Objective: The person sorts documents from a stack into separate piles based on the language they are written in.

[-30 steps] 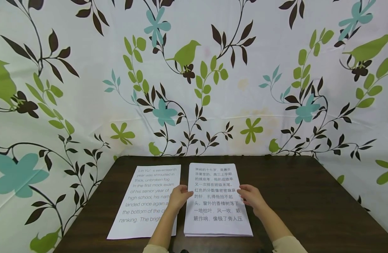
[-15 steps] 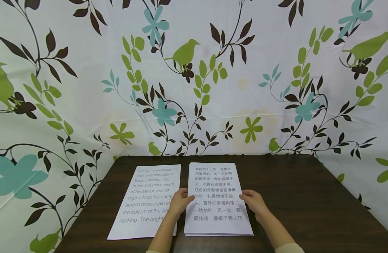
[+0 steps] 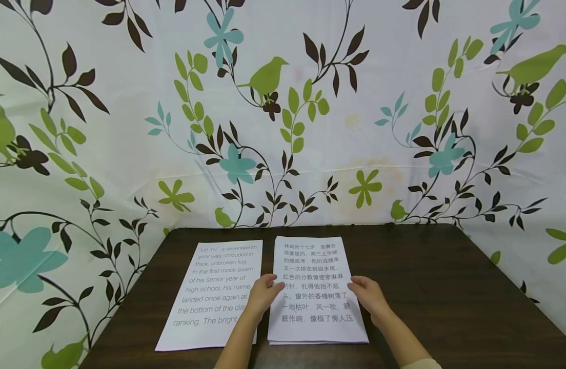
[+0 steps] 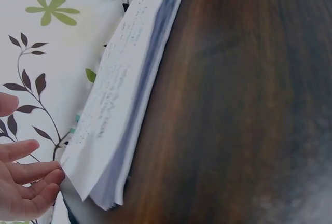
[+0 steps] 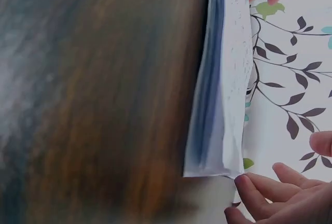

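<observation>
A stack of paper sheets, its top page printed with large Chinese characters, lies on the dark table. In the head view my left hand is at the stack's left edge and my right hand at its right edge. The left wrist view has the left hand's fingertips touching the stack's edge, the thumb raised apart. Likewise in the right wrist view, the right hand's fingertips meet the edge, with the thumb separate. Layered sheet edges show slightly loose at the near side.
Left of the stack lies a white page with English text, partly covered by the left forearm. Dark wood-grain tabletop extends to the right. A cloth patterned with leaves and birds hangs behind the table.
Both hands have shifted slightly toward the person along the stack's sides. The right hand's fingers look less spread than before. The stack stays in about the same place.
</observation>
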Motion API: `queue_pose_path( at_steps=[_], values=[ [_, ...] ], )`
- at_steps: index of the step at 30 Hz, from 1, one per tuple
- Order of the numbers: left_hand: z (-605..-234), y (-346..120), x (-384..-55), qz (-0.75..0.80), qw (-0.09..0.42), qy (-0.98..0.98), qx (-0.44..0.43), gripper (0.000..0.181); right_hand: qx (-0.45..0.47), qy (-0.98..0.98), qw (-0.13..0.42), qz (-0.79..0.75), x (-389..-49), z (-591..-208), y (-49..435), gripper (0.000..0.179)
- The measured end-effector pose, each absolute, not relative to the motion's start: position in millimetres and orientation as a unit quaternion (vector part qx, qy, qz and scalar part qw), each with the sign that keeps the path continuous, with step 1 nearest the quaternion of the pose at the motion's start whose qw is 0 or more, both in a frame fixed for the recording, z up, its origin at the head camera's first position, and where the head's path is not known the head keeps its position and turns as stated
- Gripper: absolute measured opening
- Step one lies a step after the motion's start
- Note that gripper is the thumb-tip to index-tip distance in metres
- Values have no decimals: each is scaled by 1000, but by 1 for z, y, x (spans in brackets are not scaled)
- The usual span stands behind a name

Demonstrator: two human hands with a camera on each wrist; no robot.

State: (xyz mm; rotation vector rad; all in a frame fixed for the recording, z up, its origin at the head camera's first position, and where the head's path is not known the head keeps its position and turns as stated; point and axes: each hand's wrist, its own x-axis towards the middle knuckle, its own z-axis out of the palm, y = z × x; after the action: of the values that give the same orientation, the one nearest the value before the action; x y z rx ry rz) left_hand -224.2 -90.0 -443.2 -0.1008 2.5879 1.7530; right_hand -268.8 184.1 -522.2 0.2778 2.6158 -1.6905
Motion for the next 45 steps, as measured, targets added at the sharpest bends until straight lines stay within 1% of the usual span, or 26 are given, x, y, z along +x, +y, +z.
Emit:
queue_pose_path(
  at_steps=[5, 8, 12, 14, 16, 21, 29, 38, 45],
  values=[
    [-434, -90, -225, 592, -6, 805, -30, 43, 89, 824, -38, -559, -272, -522, 181, 38],
    [-435, -90, -227, 622, -12, 782, -34, 44, 99, 791, -60, -600, -265, -508, 176, 35],
    [-443, -92, -228, 626, -7, 778, -45, 44, 111, 769, -39, -629, -239, -469, 164, 42],
    [-448, -94, -227, 602, -6, 797, -49, 41, 121, 770, -17, -627, -226, -451, 159, 40],
    [-453, -97, -226, 576, -5, 816, -52, 36, 123, 776, -2, -619, -219, -444, 158, 37],
    [-462, -100, -225, 547, -9, 836, -56, 25, 127, 778, 11, -616, -213, -446, 160, 32],
    [-468, -102, -225, 540, 6, 840, -59, 19, 124, 780, 25, -613, -214, -453, 159, 20],
    [-466, -100, -226, 547, -3, 835, -64, 21, 119, 797, 18, -592, -215, -449, 167, 21],
    [-458, -91, -233, 577, 10, 813, -70, 24, 108, 808, 2, -580, -221, -449, 178, 21]
  ],
)
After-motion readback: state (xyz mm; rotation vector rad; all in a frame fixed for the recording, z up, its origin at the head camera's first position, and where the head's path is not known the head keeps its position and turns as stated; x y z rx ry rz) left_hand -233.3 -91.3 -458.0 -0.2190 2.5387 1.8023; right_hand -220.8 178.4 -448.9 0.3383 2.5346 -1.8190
